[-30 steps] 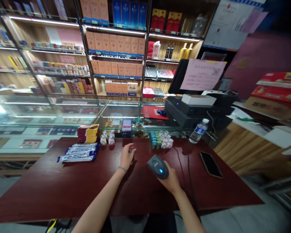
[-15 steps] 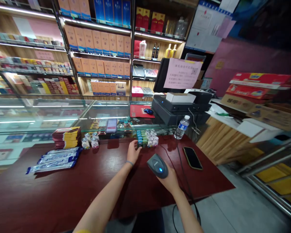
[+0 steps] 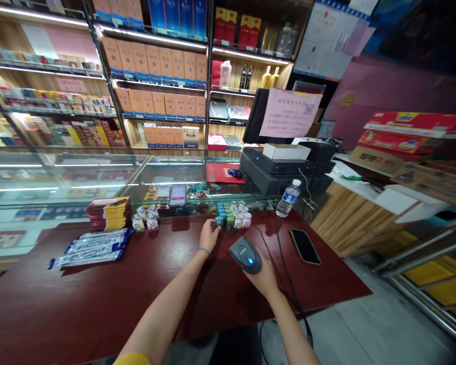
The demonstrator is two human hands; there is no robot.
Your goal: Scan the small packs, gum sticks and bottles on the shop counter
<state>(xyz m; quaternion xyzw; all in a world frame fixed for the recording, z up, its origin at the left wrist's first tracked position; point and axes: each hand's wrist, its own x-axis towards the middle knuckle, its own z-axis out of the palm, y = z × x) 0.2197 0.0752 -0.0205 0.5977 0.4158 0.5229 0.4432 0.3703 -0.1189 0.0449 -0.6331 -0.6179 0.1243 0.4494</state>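
My right hand (image 3: 265, 278) is wrapped round a dark grey barcode scanner (image 3: 246, 255) with a lit blue light, held above the dark red table. My left hand (image 3: 210, 235) reaches to the front left corner of a cluster of small jars. Its thumb and fingers close about a blue-lidded jar (image 3: 219, 221), partly hidden by the fingers. Beside that one stand green jars (image 3: 229, 221) and clear jars with pinkish contents (image 3: 242, 217). A separate group of small clear jars (image 3: 145, 219) sits farther left.
On the left lie blue-and-white long packets (image 3: 95, 247) and a stack of brown-and-yellow packs (image 3: 108, 214). A water bottle (image 3: 288, 198) and a phone (image 3: 305, 247) are on the right. The scanner's cable (image 3: 287, 268) hangs over the table edge. Behind runs a glass counter (image 3: 137, 175).
My left hand's thumb and fingers have closed in on the front blue jar. The scanner has shifted very slightly; the whole view has moved a little.
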